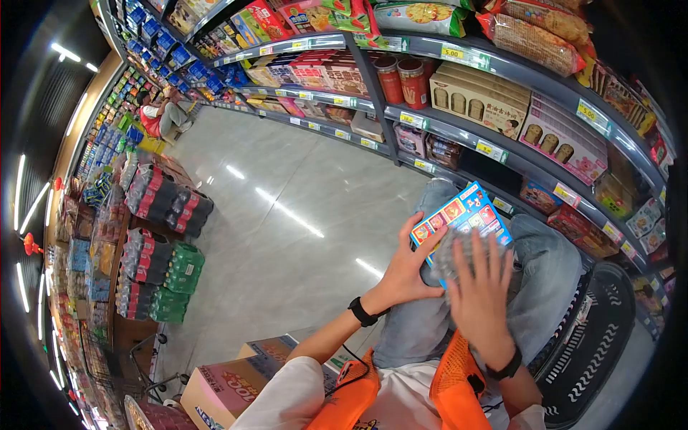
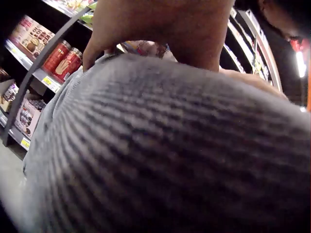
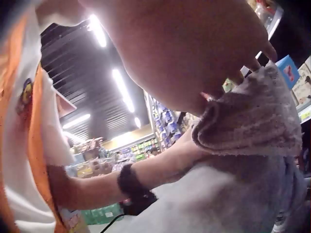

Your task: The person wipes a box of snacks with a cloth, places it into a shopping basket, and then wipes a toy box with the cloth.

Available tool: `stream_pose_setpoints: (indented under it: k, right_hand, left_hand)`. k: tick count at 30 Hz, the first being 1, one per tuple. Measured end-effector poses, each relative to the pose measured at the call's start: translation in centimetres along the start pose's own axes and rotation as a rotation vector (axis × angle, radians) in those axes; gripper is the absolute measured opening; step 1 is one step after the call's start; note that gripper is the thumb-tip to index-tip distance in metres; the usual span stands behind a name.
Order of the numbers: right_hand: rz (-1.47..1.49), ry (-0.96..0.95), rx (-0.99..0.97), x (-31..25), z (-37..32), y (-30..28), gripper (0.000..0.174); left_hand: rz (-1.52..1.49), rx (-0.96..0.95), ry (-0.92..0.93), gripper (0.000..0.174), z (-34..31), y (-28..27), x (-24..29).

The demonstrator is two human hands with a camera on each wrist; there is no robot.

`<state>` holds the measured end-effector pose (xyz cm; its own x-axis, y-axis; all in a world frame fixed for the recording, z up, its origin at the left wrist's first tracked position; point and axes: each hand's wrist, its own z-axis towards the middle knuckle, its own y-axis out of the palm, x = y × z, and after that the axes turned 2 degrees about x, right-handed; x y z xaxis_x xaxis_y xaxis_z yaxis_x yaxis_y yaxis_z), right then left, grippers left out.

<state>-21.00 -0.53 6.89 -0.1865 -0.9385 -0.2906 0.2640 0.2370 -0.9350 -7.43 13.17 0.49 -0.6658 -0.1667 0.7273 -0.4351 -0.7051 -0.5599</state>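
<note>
A flat blue box (image 1: 476, 204) with rows of small colourful pictures lies tilted over the knees of the seated person. My left hand (image 1: 408, 272) grips its near left side, fingers along the edge. A grey cloth (image 1: 446, 264) is on the box's face, under my right hand (image 1: 481, 294), whose fingers are spread and straight as they press on it. In the right wrist view the cloth (image 3: 252, 116) hangs in a fold below the fingers. Jeans fabric (image 2: 146, 145) fills most of the left wrist view, hiding the box there, with the left hand (image 2: 160, 29) above.
Shelves (image 1: 430, 118) of boxed and bagged snacks curve along the right. A black slotted plastic crate or stool (image 1: 598, 337) stands beside the right leg. Cartons (image 1: 222, 390) sit at the left. Bottle packs (image 1: 147, 265) are stacked across the aisle, and another person (image 1: 168, 118) sits far off.
</note>
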Motion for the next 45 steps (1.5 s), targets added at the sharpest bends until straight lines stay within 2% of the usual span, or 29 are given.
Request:
stream_pose_setpoints:
  k: [5, 11, 15, 21, 45]
  right_hand:
    - [0.006, -0.082, -0.079, -1.7, -1.3, -0.4, 0.065]
    - [-0.108, 0.054, 0.094, 1.5, 1.3, -0.3, 0.063]
    - [-0.125, 0.095, 0.082, 0.7, 0.6, 0.2, 0.067]
    - [-0.090, 0.052, 0.019, -0.1, -0.8, 0.3, 0.068]
    - [-0.040, 0.038, 0.009, -0.3, -1.4, 0.2, 0.067]
  left_hand:
    - [0.003, 0.014, -0.002, 0.108, -0.4, 0.0, -0.9]
    - [0.057, -0.016, -0.017, 0.104, 0.1, -0.2, 0.8]
    - [0.032, -0.018, 0.013, 0.102, 0.0, 0.3, 0.5]
    - [0.037, -0.022, 0.014, 0.103, -0.2, 0.6, 0.2]
    - [0.043, -0.004, 0.023, 0.103, -0.4, 0.8, -0.1]
